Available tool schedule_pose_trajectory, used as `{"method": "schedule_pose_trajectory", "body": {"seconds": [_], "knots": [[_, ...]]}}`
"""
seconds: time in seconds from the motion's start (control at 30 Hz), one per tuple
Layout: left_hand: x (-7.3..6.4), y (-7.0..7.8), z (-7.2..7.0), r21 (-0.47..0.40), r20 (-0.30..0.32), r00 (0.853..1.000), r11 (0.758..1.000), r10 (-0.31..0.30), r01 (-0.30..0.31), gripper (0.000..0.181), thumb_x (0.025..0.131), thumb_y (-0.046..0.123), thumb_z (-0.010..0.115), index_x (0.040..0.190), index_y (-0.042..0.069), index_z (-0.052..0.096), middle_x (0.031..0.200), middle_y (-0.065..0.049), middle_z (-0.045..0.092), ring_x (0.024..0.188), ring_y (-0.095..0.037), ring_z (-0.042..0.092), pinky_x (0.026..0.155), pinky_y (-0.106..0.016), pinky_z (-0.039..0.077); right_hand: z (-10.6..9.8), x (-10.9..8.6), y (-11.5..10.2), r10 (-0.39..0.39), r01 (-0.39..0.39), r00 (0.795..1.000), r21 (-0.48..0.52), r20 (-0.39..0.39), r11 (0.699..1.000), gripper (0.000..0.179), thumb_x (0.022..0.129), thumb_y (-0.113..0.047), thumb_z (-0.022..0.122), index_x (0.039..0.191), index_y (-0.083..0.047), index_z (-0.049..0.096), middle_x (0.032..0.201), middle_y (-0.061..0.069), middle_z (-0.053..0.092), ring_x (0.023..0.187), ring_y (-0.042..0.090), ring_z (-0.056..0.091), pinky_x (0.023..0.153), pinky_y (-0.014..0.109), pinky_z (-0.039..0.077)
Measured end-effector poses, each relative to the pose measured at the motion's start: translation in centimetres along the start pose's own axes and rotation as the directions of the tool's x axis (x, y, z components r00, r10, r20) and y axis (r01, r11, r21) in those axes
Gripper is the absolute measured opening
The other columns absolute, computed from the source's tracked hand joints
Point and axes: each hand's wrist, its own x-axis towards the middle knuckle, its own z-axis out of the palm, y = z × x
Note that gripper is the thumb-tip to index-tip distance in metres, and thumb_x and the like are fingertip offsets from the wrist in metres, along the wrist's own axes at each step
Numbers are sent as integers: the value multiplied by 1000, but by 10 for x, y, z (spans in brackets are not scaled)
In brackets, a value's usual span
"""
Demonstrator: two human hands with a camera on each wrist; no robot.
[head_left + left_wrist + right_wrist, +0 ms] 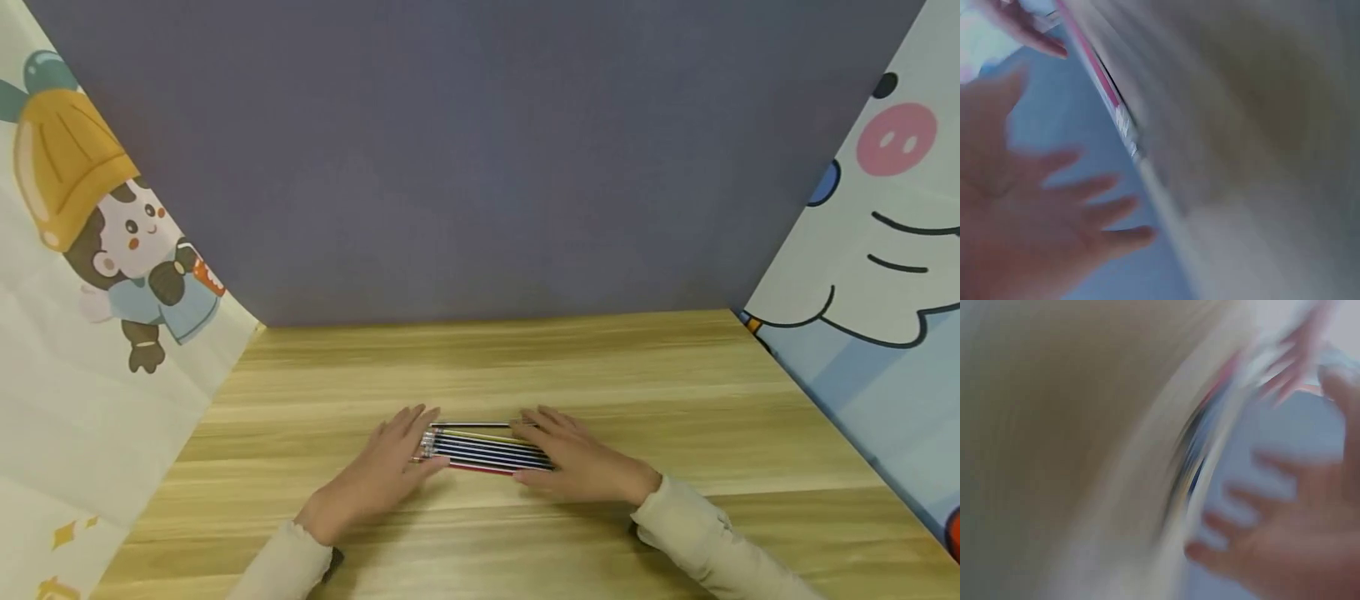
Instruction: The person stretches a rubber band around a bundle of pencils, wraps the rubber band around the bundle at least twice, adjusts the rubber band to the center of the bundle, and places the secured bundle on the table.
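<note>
- A plain grey-purple panel (487, 158) stands at the back of my view, with a printed left sheet (45, 292) and right sheet (900, 292) flanking it.
- The wood-grained surface (487, 367) looks flat, which I judge lets thin things lie side by side.
- I read the left hand (375, 475) and right hand (588, 462) as guards, one at each end of the row, thumbs on the near side. Their fingers are straight and apart, clamped on nothing; blur keeps me from telling whether they touch anything.
- The pencils (487, 451) lie between the hands, eraser ends all leftward, probably so they line up.
- A red pencil (483, 469) edges the near side.
- One dark pencil (476, 425) lies on the far side, splayed from the row toward the right.
</note>
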Motion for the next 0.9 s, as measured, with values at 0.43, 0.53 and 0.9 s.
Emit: {"method": "schedule_pose_trajectory", "body": {"seconds": [0.43, 0.53, 0.9], "knots": [[17, -10, 6, -896, -45, 959, 436, -281, 86, 79, 105, 61, 18, 157, 2, 13, 163, -24, 10, 151, -37, 7, 123, -51, 1, 23, 6, 7, 387, 98, 873, 884, -296, 457, 66, 107, -49, 34, 154, -3, 25, 160, 17, 27, 150, 30, 20, 124, 44, 10], [18, -4, 18, -929, -71, 956, 369, -286, 41, 78, 106, 58, 19, 157, 0, 10, 163, -23, 7, 152, -36, 5, 124, -49, 1, 30, 13, 13, 379, 175, 868, 913, -320, 370, 69, 107, -50, 35, 155, -3, 21, 161, 17, 24, 151, 29, 16, 125, 43, 6], [27, 4, 17, -952, -76, 935, 304, -345, 35, 78, 106, 57, 26, 153, -4, 18, 161, -23, 17, 150, -35, 16, 125, -44, 7, 30, 23, 18, 322, 217, 875, 886, -363, 409, 63, 108, -44, 34, 156, -5, 21, 163, 15, 20, 151, 28, 14, 125, 43, 3]]}}
